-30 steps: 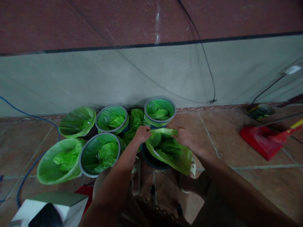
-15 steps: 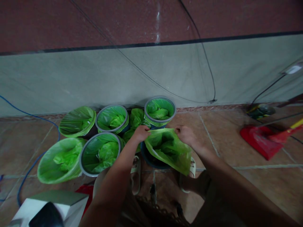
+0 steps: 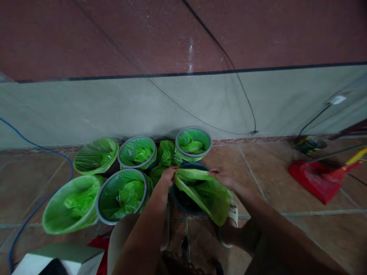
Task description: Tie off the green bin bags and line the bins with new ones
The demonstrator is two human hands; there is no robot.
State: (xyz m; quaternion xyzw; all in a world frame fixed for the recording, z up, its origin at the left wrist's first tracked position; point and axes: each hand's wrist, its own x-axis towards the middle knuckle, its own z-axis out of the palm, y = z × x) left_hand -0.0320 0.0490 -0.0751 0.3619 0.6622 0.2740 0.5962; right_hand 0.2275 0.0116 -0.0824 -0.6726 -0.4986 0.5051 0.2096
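Observation:
A green plastic bag (image 3: 208, 193) hangs over the near rim of a dark blue bin (image 3: 183, 202) on the tiled floor. My left hand (image 3: 166, 177) pinches the bag's mouth at its left edge. At the right edge, my right hand (image 3: 225, 177) grips the same mouth. The bag is held open between both hands, above the bin's opening. Part of the bin's dark inside shows behind the bag.
Several bins lined with green bags (image 3: 122, 194) stand to the left and behind, against the grey wall (image 3: 114, 107). A red dustpan (image 3: 318, 177) lies at the right. A blue cable (image 3: 34, 206) runs along the floor at left. A white box (image 3: 61, 259) sits near my knees.
The view has tilted down a little. Both hands have drawn the bag's mouth lower and nearer, and more of the bin's far rim shows behind it.

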